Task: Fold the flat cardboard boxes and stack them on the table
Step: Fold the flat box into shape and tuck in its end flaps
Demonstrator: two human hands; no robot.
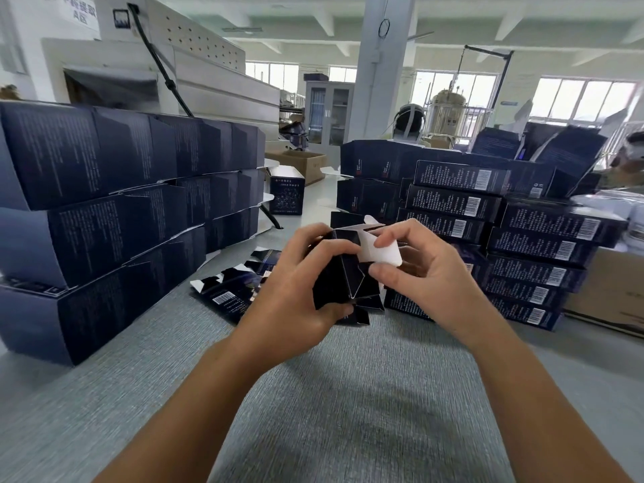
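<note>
progress: mid-batch, my read | left hand grips half-formed box above table | right hand pinches white flap | done: folded stacks left and right | left: flat blanks

Under and before the fingers, grey textured worktop. Far beyond them, straight ahead, white square pillar up to a white beamed ceiling. Just left of the pillar, glass-doored cabinet, bright windows behind. Far up-left of the fingers, big white machine against a white wall with a printed sign. Far up-right, metal tank and a row of daylit windows
</note>
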